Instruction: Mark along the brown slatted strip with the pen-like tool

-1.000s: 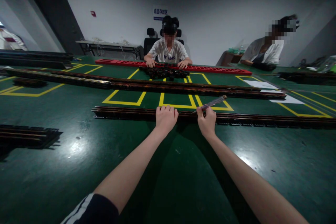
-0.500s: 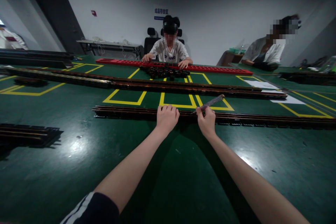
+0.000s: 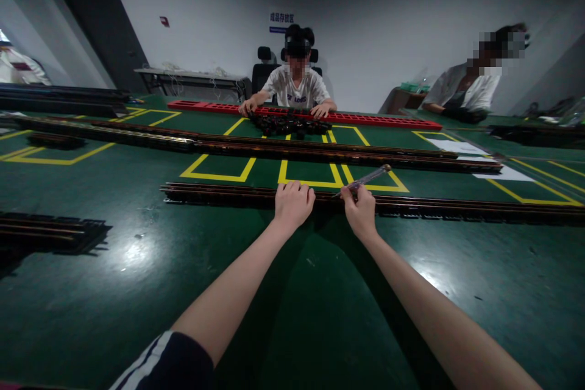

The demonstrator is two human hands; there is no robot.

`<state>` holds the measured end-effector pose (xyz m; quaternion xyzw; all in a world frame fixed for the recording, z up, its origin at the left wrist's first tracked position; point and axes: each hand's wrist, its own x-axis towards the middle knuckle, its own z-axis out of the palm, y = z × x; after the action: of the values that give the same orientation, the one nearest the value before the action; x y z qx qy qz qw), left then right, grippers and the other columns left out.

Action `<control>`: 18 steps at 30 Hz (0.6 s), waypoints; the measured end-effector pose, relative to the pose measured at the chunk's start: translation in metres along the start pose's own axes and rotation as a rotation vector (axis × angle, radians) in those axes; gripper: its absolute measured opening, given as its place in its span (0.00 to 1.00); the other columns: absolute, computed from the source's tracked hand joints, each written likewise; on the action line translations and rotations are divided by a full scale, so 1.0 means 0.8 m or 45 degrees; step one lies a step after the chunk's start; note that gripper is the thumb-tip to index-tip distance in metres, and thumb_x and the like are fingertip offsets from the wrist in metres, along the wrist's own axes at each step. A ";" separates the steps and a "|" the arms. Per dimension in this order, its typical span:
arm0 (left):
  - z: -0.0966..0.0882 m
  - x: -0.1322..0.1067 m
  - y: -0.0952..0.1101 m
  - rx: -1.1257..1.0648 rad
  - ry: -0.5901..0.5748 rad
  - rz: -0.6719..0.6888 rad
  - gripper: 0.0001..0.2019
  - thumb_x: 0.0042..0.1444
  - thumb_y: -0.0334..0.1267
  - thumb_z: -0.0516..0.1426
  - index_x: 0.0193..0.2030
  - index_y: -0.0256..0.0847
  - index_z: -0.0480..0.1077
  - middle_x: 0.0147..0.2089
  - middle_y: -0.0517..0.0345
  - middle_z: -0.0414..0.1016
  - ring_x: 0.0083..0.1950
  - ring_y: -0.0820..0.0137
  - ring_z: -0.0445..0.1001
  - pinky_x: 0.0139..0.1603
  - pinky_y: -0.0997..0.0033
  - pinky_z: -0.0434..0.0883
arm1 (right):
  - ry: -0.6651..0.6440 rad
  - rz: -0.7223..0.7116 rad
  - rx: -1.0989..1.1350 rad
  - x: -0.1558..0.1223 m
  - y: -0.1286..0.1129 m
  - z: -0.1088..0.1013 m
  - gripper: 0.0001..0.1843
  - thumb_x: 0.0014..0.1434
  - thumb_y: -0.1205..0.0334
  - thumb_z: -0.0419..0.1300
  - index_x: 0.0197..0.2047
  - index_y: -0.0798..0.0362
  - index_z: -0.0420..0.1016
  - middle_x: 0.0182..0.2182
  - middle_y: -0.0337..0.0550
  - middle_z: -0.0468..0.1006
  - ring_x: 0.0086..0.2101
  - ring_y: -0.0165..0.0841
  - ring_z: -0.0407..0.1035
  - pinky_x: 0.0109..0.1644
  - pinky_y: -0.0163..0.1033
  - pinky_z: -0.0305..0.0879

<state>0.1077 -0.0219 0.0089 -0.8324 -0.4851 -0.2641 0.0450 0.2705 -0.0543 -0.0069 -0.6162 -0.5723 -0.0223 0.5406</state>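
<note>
A long dark rail with thin lengthwise ridges lies across the green table in front of me. My left hand is closed over it near the middle, fingers curled across the top. Just to the right, my right hand grips a slim screwdriver with a clear handle. The tool slants, its handle end up and to the right, its thin tip down at the rail between my hands. Whether the tip touches the rail cannot be made out.
More dark rails lie beyond, over yellow tape outlines. Another rail stack is at left. Across the table, a person handles a heap of small black parts beside a red slotted strip. Another person sits at right.
My hands and the screwdriver hold nearly the same place on the rail; the view has shifted slightly. The person opposite has moved one hand left, toward the end of the black heap.
</note>
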 end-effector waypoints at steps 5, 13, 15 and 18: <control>0.002 -0.001 -0.006 -0.004 0.079 -0.155 0.22 0.65 0.39 0.42 0.36 0.36 0.76 0.39 0.46 0.79 0.40 0.62 0.74 0.46 0.57 0.65 | -0.056 -0.081 -0.004 -0.002 -0.010 -0.001 0.22 0.60 0.43 0.51 0.26 0.50 0.70 0.27 0.47 0.76 0.31 0.40 0.67 0.40 0.47 0.62; -0.001 -0.005 -0.003 0.063 0.114 -0.040 0.22 0.66 0.38 0.41 0.39 0.37 0.76 0.44 0.45 0.79 0.46 0.59 0.74 0.54 0.52 0.61 | -0.071 -0.119 -0.041 -0.002 -0.014 -0.002 0.24 0.60 0.42 0.52 0.23 0.50 0.72 0.26 0.47 0.77 0.31 0.40 0.69 0.40 0.47 0.64; 0.001 -0.005 -0.003 0.044 0.075 0.098 0.22 0.66 0.38 0.41 0.41 0.37 0.76 0.45 0.46 0.79 0.46 0.60 0.74 0.53 0.54 0.62 | -0.063 -0.118 -0.048 -0.002 -0.014 -0.002 0.24 0.60 0.41 0.52 0.23 0.50 0.72 0.26 0.47 0.77 0.31 0.40 0.69 0.40 0.47 0.64; 0.004 -0.003 -0.002 0.020 0.006 0.200 0.21 0.66 0.38 0.41 0.43 0.36 0.75 0.45 0.46 0.79 0.45 0.63 0.75 0.48 0.59 0.64 | -0.065 -0.119 -0.053 -0.001 -0.015 -0.002 0.24 0.59 0.41 0.52 0.23 0.50 0.72 0.25 0.46 0.77 0.30 0.40 0.69 0.40 0.47 0.64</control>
<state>0.1064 -0.0216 0.0042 -0.8669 -0.4203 -0.2579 0.0733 0.2625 -0.0590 0.0008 -0.6005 -0.6135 -0.0437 0.5111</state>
